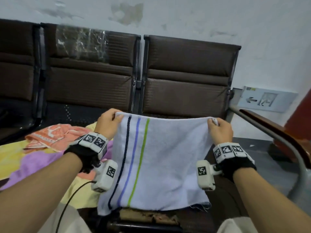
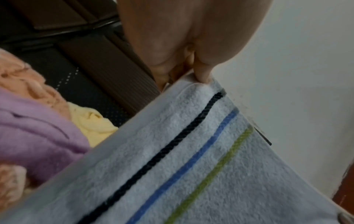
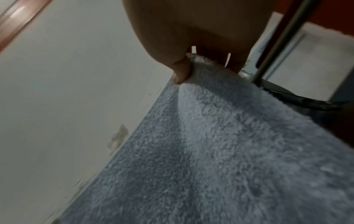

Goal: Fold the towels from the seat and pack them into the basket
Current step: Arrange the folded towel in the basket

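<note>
A pale blue towel with navy, blue and green stripes near its left edge hangs stretched between my hands above the seat. My left hand pinches its top left corner, thumb on the cloth in the left wrist view. My right hand pinches the top right corner, also seen in the right wrist view. The towel fills the lower part of both wrist views. Its bottom edge lies near the seat's front. No basket is in view.
An orange towel and yellow and purple cloth lie heaped on the seat to the left. Brown padded seat backs line the wall. A metal armrest curves at the right. A black cable runs from my left wrist.
</note>
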Demonstrator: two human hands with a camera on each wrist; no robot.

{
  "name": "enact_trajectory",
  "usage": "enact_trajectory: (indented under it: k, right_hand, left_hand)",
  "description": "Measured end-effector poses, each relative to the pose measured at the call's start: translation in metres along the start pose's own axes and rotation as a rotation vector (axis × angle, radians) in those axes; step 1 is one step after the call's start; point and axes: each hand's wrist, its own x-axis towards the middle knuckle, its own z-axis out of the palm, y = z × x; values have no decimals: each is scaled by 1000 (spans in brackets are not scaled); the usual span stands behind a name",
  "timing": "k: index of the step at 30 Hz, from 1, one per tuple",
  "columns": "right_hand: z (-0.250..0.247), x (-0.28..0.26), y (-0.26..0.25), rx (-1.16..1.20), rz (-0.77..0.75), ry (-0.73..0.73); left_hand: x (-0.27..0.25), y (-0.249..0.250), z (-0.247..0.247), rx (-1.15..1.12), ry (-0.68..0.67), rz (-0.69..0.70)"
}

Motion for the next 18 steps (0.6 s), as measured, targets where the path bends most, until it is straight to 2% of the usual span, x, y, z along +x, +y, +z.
enact_trajectory:
  k: [4,7,9,14,16,18]
  right_hand:
    - [26,-7,52,11,147,-41]
    - [41,-14,71,64,241,-225]
    - [48,-15,66,159,219,-328]
    - [53,-36,39,356,186,-612]
    - [53,-47,31,349,172,-757]
    - [54,-57,24,358,161,-863]
  left_hand:
    - [-9,-34,27,43,-47,-41]
    - [-17,-53,49,99,-166,-77]
    - [-16,-54,60,49,-219,-129]
    - [-11,-46,78,-127,-163,-303]
    - [-12,-44,83,-148,-178,-320]
    - [-13,-41,87,-109,-215,-272]
